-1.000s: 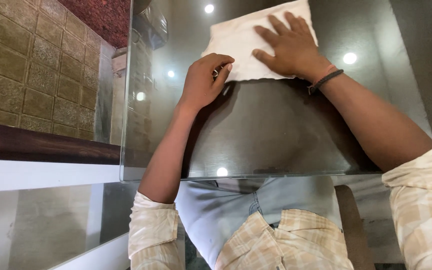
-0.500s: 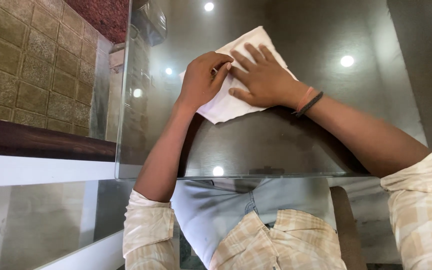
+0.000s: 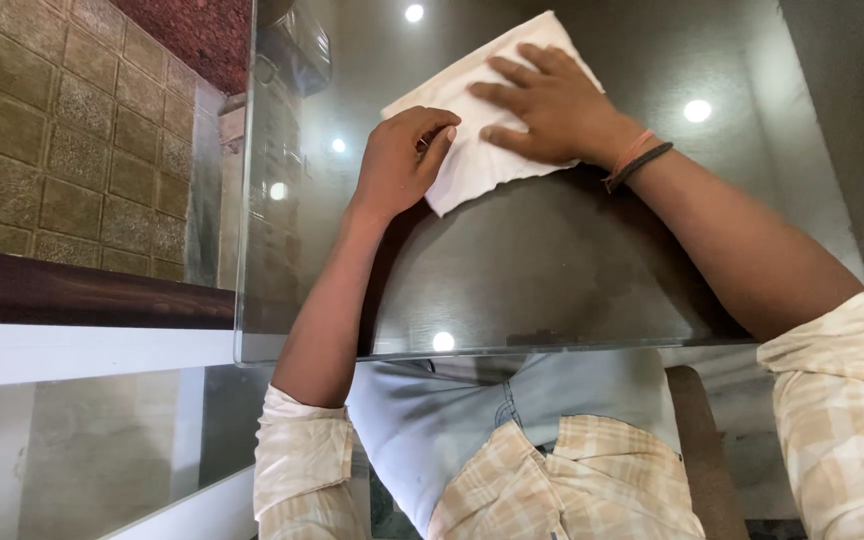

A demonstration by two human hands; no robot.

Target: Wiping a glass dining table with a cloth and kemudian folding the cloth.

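Pinching the near edge of one folded white cloth (image 3: 472,110) at twelve o'clock on the dark glass surface (image 3: 552,260), the left hand (image 3: 397,165) is gripping while the right hand (image 3: 552,105) is pressing flat, fingers spread. The two hands are sitting close together. The cloth could be sliding or bunching on slick glass.
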